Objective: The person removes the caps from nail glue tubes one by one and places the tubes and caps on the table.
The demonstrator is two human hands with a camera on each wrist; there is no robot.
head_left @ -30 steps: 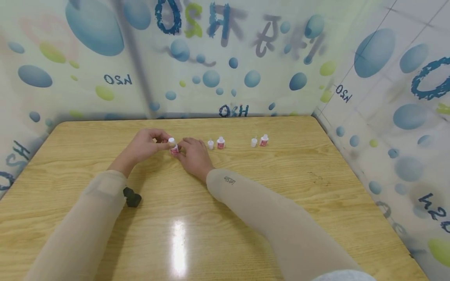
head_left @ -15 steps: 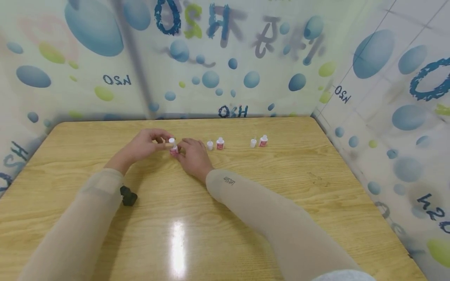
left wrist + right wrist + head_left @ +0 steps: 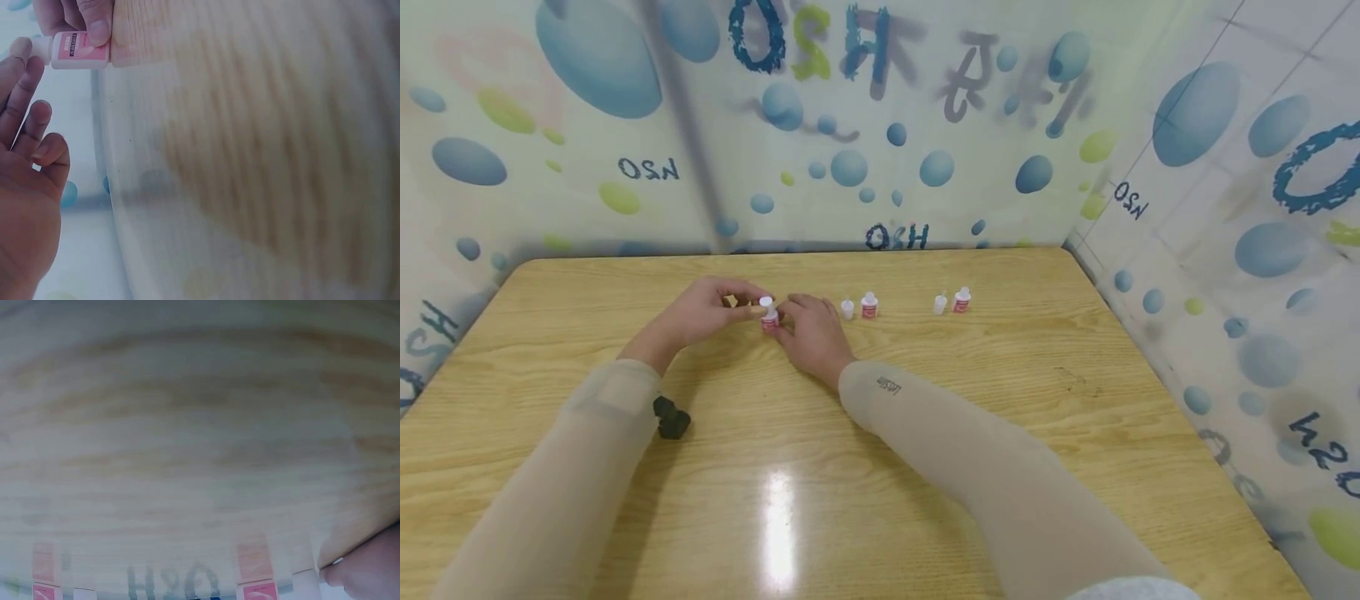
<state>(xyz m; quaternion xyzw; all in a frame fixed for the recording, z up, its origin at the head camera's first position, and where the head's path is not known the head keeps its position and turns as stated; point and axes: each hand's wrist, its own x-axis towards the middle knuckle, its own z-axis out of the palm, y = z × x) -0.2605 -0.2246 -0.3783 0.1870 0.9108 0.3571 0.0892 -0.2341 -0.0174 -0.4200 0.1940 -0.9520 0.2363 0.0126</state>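
A small nail glue bottle with a pink label stands upright near the table's back, left of centre. My right hand holds its body from the right; in the left wrist view the right thumb presses on the label. The left hand pinches the white cap between thumb and index finger, while its other fingers are loosely bent. In the right wrist view only part of the right hand shows at the lower right corner.
To the right stand two more pink-labelled bottles, a nearer one and a farther one. Each has a white cap, one cap and another cap, standing at its left. A dark object shows beside the left sleeve.
The left forearm has shifted slightly left, and the dark object beside its sleeve with it. Both hands keep their hold on the bottle and cap, with the right hand nearly still.
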